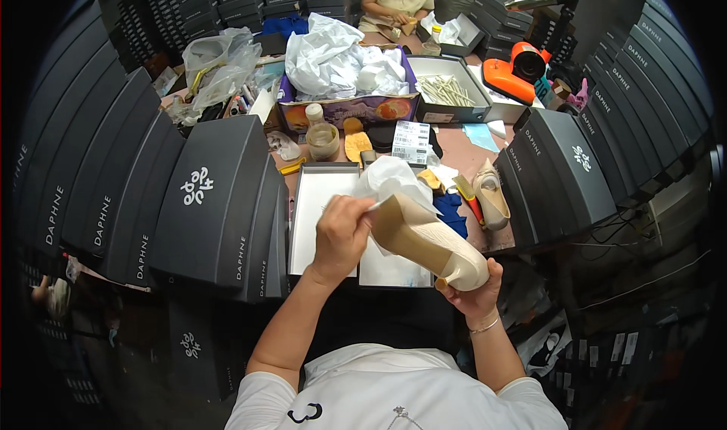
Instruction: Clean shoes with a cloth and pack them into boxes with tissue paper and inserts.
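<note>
A beige heeled shoe (443, 240) hangs tilted over the table, its rear part toward me on the right. My right hand (473, 290) is closed around its heel end. My left hand (341, 233) pinches white tissue paper (386, 178) close to the far end of the shoe. Beneath both hands lies an open shoe box, its white interior (326, 203) showing; the shoe and paper hide part of it. Another beige shoe (492, 199) stands to the right, beside a red and yellow brush-like tool (471, 199).
Stacked dark shoe boxes (216, 203) wall the left, with more boxes (560, 165) on the right. Beyond are a purple carton (348, 112) of crumpled paper, a jar (323, 140), a tray of pale sticks (447, 90) and an orange blower-like device (507, 80). A person (397, 6) works at the far end.
</note>
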The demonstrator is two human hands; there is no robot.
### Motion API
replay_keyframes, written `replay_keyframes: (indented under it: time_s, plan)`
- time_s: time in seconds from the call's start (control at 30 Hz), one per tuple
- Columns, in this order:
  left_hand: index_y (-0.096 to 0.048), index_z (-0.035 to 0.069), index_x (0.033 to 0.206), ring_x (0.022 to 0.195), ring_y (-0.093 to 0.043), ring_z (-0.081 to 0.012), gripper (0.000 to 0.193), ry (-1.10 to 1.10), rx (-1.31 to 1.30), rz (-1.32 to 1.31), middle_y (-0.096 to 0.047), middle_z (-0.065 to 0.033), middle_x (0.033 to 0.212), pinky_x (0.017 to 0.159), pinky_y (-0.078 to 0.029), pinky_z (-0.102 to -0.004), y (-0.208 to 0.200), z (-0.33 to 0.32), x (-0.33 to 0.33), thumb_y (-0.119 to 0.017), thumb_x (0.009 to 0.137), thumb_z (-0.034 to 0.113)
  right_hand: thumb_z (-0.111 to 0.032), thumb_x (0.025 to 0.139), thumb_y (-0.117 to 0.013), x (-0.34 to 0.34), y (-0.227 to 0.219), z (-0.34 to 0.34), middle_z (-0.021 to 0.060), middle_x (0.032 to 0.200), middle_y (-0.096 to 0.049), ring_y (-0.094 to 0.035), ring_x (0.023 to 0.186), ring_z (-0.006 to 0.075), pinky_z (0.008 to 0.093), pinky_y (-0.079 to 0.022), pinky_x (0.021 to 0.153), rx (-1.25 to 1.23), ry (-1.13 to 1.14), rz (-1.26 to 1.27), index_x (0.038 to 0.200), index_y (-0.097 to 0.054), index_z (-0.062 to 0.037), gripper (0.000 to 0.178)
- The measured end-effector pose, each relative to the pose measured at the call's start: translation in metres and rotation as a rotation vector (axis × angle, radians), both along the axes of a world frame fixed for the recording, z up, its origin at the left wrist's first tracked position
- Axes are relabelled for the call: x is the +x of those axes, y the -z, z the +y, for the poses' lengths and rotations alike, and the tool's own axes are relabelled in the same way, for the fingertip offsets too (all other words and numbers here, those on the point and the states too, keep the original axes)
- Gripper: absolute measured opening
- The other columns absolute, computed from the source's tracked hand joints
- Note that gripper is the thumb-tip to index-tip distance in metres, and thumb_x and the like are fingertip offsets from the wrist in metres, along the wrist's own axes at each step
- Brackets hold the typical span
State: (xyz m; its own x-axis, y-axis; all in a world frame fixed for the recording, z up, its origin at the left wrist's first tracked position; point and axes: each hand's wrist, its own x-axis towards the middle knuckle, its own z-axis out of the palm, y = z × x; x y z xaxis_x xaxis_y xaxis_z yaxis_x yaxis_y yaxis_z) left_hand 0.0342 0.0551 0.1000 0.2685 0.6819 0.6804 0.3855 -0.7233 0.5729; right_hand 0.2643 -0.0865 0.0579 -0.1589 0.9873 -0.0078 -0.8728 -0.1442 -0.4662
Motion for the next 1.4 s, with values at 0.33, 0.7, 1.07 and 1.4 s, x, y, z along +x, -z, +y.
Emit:
replay_keyframes:
  time_s: [0.33, 0.7, 1.07, 1.4]
  plan:
    - [-0.070, 0.002, 0.094, 0.057, -0.056, -0.0179, 0.027, 0.504, 0.311, -0.020, -0.059, -0.0040, 0.075, 0.048, -0.043, -0.0286, -0.025, -0.053, 0.027, -0.070, 0.067, -0.003, -0.035, 0.094, -0.056, -0.066, 0.032, 0.016, 0.0104, 0.142, -0.045, -0.044, 0.130, 0.0257, 0.0402, -0.036, 0.109, 0.107, 0.541, -0.820, 0.142, -0.036, -0.0036, 0.061]
    - [-0.067, 0.002, 0.100, 0.069, -0.062, -0.0237, 0.027, 0.738, 0.005, 0.085, -0.062, -0.0086, 0.086, 0.060, -0.050, -0.0325, 0.000, -0.075, 0.030, -0.077, 0.077, 0.012, -0.035, 0.094, -0.058, -0.010, 0.055, -0.002, 0.0096, 0.141, -0.045, -0.049, 0.125, 0.0232, 0.0396, -0.040, 0.106, -0.050, 0.242, -0.429, 0.145, -0.031, -0.0049, 0.065]
    - [-0.033, 0.002, 0.141, 0.098, -0.062, -0.0159, 0.051, 0.308, -1.037, -1.209, -0.063, -0.0093, 0.108, 0.089, -0.051, -0.0309, 0.065, 0.053, -0.022, -0.055, 0.095, 0.010, -0.016, 0.092, -0.062, -0.011, 0.042, -0.016, 0.0104, 0.143, -0.044, -0.044, 0.130, 0.0214, 0.0344, -0.039, 0.106, 0.057, 0.256, -0.525, 0.146, -0.031, -0.0017, 0.064]
    - [-0.057, 0.000, 0.118, 0.094, -0.062, -0.0171, 0.045, 0.582, -1.253, -0.416, -0.065, -0.0078, 0.098, 0.086, -0.048, -0.0325, 0.072, -0.092, 0.016, -0.056, 0.097, 0.040, -0.009, 0.092, -0.059, -0.036, 0.046, -0.002, 0.0112, 0.122, -0.058, -0.054, 0.116, 0.0244, 0.0381, -0.042, 0.100, 0.259, 0.237, -1.102, 0.124, -0.055, -0.0041, 0.033]
